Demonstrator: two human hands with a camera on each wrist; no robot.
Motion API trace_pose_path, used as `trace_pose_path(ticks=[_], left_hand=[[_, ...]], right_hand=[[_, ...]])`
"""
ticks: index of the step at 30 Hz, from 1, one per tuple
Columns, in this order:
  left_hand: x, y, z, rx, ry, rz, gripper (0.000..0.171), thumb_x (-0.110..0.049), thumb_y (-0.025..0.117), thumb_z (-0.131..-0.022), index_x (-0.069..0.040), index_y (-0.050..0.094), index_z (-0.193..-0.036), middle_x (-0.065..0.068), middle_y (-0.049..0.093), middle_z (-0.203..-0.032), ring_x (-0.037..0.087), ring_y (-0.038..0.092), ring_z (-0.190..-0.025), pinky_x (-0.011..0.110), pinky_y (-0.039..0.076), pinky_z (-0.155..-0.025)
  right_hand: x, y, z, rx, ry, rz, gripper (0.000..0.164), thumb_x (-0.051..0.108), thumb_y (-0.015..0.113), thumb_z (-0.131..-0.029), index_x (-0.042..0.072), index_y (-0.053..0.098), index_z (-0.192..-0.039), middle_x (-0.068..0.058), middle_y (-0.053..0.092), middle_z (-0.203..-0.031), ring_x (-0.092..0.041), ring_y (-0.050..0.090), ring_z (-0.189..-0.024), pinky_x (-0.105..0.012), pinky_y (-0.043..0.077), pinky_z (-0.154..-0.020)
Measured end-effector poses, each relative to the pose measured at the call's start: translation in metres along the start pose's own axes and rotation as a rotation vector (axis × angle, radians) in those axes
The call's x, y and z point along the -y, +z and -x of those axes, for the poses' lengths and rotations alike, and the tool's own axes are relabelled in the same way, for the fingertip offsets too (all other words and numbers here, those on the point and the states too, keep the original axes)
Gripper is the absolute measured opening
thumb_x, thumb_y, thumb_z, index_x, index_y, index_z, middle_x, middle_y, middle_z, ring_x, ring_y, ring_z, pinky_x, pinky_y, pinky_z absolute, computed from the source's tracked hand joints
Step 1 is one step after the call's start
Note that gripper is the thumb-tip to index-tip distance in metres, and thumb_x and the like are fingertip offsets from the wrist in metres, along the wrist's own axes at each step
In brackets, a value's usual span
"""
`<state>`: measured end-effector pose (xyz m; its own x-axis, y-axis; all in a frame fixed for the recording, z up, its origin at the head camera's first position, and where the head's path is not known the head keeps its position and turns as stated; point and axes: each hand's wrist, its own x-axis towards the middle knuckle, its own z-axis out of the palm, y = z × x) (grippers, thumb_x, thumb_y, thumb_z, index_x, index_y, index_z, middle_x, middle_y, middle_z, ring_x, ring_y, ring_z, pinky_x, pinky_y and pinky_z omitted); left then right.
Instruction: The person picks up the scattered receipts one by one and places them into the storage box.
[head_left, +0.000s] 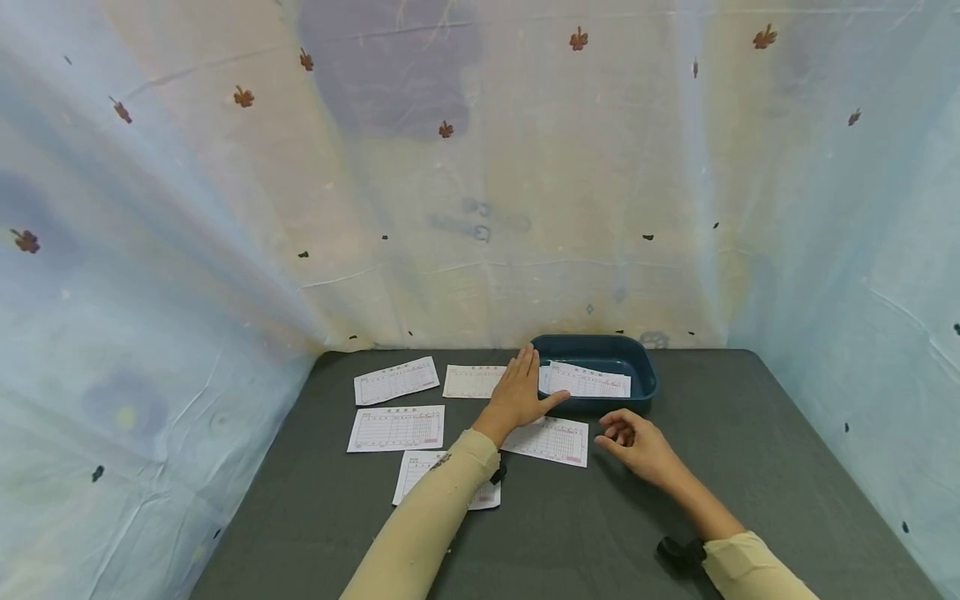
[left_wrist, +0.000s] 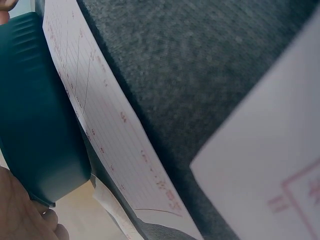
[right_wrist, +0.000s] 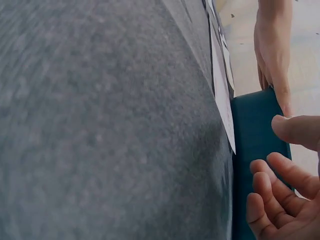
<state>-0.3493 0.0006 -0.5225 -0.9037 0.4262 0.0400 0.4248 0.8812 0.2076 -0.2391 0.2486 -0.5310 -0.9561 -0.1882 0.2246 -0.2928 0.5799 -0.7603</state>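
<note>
My left hand rests at the left end of a dark teal plastic tray, fingers straight along its side and thumb reaching over the front rim. In the left wrist view its curved fingertips show beside the tray corner. Printed paper slips lie inside the tray. Just in front of the tray, another printed slip lies flat, partly hidden by the left wrist. My right hand hovers near the tray's front right, fingers loosely curled with nothing between them; the right wrist view shows the bare fingers.
Several more printed slips lie left of the tray: one at the back left, one below it, one beside the left hand, and one under the left forearm. A patterned curtain hangs behind the grey table.
</note>
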Motion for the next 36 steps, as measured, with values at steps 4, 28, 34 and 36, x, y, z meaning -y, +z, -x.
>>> trace_pose_path(ticks=[4, 28, 34, 36], left_hand=[[0.001, 0.001, -0.001, 0.003, -0.001, -0.007, 0.112, -0.085, 0.030, -0.101, -0.002, 0.006, -0.172, 0.013, 0.001, -0.181, 0.029, 0.006, -0.167, 0.041, 0.008, -0.135], [0.001, 0.003, -0.004, -0.001, -0.005, 0.035, 0.110, -0.081, 0.038, -0.102, -0.001, 0.008, -0.172, 0.013, 0.000, -0.181, 0.027, 0.004, -0.167, 0.041, 0.006, -0.135], [0.002, 0.005, -0.003, -0.009, -0.003, 0.043, 0.110, -0.081, 0.039, -0.102, -0.001, 0.010, -0.171, 0.013, 0.001, -0.181, 0.027, 0.003, -0.167, 0.041, 0.006, -0.135], [0.001, 0.003, -0.001, -0.015, 0.002, 0.039, 0.109, -0.080, 0.039, -0.103, 0.000, 0.011, -0.171, 0.014, 0.002, -0.181, 0.028, 0.004, -0.167, 0.041, 0.007, -0.135]], right_hand=[[0.003, 0.004, -0.003, 0.035, 0.010, 0.023, 0.033, 0.013, 0.084, -0.096, -0.003, 0.068, -0.120, -0.007, 0.069, -0.095, -0.008, 0.056, -0.073, -0.024, 0.048, -0.064], [0.002, 0.017, -0.022, 0.191, 0.079, 0.062, 0.047, 0.016, 0.086, -0.093, -0.007, 0.063, -0.127, -0.011, 0.062, -0.091, -0.015, 0.051, -0.070, -0.027, 0.045, -0.061], [0.006, 0.020, -0.023, 0.218, 0.090, 0.111, 0.049, 0.020, 0.087, -0.093, -0.006, 0.062, -0.127, -0.007, 0.059, -0.087, -0.013, 0.049, -0.069, -0.028, 0.043, -0.063], [0.007, 0.020, -0.024, 0.223, 0.088, 0.118, 0.048, 0.019, 0.087, -0.093, -0.005, 0.062, -0.126, -0.007, 0.058, -0.087, -0.014, 0.049, -0.068, -0.029, 0.042, -0.063]])
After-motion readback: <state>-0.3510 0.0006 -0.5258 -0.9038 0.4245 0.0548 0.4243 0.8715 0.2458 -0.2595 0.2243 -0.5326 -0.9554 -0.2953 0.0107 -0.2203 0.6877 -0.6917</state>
